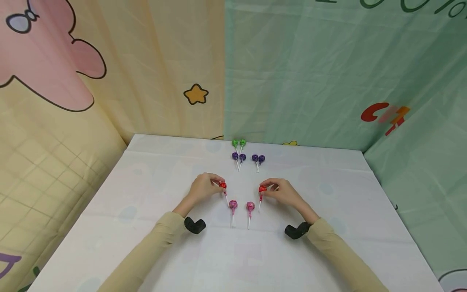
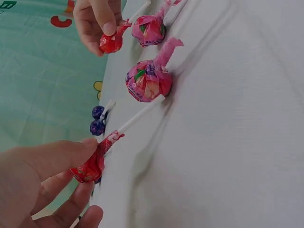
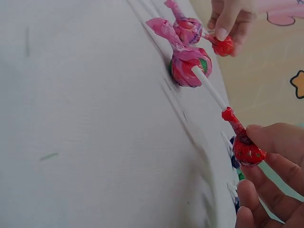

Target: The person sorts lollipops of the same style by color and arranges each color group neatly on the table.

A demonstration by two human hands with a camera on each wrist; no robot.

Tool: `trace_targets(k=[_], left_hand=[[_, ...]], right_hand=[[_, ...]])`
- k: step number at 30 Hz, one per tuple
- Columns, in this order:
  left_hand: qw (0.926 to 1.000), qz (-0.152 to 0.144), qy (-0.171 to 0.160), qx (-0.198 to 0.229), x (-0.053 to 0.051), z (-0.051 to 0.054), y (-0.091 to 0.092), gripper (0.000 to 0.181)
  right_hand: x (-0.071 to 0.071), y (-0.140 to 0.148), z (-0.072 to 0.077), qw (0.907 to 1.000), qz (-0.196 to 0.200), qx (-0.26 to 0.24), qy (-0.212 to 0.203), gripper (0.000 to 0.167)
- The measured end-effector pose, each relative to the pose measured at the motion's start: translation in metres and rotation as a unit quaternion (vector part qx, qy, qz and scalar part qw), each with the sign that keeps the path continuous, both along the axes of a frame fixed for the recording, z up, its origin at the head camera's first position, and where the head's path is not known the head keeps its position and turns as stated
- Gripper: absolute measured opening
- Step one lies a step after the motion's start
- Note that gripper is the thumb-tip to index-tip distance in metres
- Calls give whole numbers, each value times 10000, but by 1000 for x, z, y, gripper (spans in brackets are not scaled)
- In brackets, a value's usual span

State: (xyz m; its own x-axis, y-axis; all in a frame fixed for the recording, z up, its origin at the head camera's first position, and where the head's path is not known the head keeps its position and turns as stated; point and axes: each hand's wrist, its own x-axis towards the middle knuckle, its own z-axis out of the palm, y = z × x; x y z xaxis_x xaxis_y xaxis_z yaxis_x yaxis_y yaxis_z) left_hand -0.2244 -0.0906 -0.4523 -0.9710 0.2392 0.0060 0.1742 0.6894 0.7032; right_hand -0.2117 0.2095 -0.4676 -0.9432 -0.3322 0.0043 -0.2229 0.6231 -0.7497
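My left hand (image 1: 205,187) pinches a red-wrapped lollipop (image 2: 90,166) by its head, thumb on one side and fingers on the other. Its white stick points toward me, the tip close to a pink lollipop (image 1: 233,205). Across from it, my right hand (image 1: 283,192) pinches a second red lollipop (image 3: 249,151) the same way, its stick also toward me. Just left of that stick lies another pink lollipop (image 1: 250,206). Both pink ones rest on the white tabletop (image 1: 240,259) between the hands, sticks toward me. Whether the red sticks touch the table I cannot tell.
Farther back lie two purple lollipops (image 1: 238,157) with crossed sticks, and a second purple pair (image 1: 258,158) to their right. Behind the left pair are two green lollipops (image 1: 238,142). Printed curtains (image 1: 292,81) hang along the table's back and sides.
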Motion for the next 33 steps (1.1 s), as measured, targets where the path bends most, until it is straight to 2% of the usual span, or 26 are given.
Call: trace_targets(k=[3, 10, 15, 23, 33], left_hand=[[9999, -61, -49, -106, -7, 5, 4, 27], [9973, -330, -61, -649, -27, 20, 5, 29], [9958, -431, -70, -804, -40, 25, 10, 30], [9970, -417, -94, -647, -55, 21, 26, 31], [9987, -306, -182, -361, -65, 8, 38, 29]], right_hand=[[-7, -7, 2, 10000, -26, -56, -16, 27], [-21, -17, 3, 9998, -147, -57, -152, 29], [-29, -20, 6, 9997, -110, 18, -206, 29], [-46, -33, 11, 9996, -137, 4, -252, 30], [-66, -48, 5, 9997, -201, -42, -88, 29]])
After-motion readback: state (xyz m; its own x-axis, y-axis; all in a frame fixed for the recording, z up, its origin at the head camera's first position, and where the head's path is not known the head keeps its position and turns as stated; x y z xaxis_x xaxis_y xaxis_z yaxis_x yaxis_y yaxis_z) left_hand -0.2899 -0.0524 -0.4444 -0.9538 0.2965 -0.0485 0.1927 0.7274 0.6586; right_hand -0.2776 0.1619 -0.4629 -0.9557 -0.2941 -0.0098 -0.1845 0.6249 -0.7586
